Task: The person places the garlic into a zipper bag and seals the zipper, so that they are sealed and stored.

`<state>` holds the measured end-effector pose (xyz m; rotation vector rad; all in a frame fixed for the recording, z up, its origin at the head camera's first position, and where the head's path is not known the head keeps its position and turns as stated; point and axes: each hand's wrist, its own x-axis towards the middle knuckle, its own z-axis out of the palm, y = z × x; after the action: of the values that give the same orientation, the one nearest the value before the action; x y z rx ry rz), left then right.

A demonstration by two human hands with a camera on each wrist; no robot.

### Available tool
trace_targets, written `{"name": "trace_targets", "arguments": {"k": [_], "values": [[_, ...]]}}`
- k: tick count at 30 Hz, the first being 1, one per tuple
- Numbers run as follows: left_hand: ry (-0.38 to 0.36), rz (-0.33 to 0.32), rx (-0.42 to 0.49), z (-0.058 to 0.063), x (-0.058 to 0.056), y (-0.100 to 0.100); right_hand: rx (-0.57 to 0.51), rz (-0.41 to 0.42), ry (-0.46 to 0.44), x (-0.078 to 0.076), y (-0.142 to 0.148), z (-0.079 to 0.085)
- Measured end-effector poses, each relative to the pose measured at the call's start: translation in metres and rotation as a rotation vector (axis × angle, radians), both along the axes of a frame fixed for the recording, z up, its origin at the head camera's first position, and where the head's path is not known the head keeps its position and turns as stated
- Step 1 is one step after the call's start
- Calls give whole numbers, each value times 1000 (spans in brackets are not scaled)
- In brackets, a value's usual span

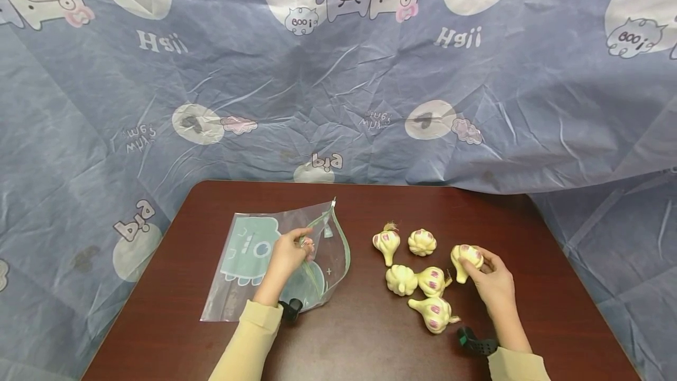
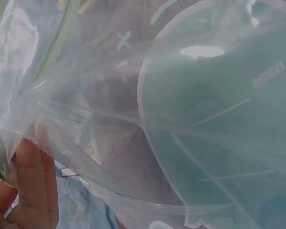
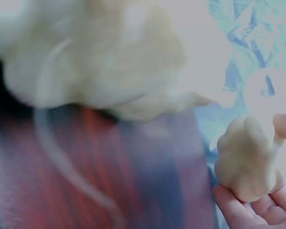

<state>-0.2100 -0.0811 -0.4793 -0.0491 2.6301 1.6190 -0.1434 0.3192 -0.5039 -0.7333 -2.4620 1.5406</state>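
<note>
My left hand point(image 1: 292, 250) grips the edge of a clear zip bag point(image 1: 227, 304) printed with a pale green cartoon figure, and the bag's green-lined mouth gapes toward the right. In the left wrist view, the fingers point(image 2: 31, 186) pinch the plastic beside the green zip strip. On the right of the table, my right hand point(image 1: 494, 281) holds a garlic bulb point(image 1: 466, 256) between thumb and fingers. That same bulb point(image 3: 248, 160) shows at the right of the right wrist view, with fingertips around it.
Several more garlic bulbs point(image 1: 400, 280) lie in a group between the bag and my right hand. They rest on a dark brown table point(image 1: 338, 346). A blue patterned cloth point(image 1: 338, 75) hangs behind the table's far edge.
</note>
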Motion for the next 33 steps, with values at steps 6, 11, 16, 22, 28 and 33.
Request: {"name": "trace_targets", "arguments": {"k": [6,11,16,22,28,33], "values": [[0,-1,13,0,0,0,-128,-47,65,2,-4,18],[-1,-5,33,2,2,1,-264,-39,129,1,-16,37],[6,-9,39,2,2,1,-291,43,193,-1,-40,54],[10,-10,18,0,2,1,-325,174,262,-9,-80,68],[16,-13,7,-1,2,2,-346,298,210,-22,-127,70],[14,-13,14,-1,3,3,-432,391,201,-33,-171,57]]}}
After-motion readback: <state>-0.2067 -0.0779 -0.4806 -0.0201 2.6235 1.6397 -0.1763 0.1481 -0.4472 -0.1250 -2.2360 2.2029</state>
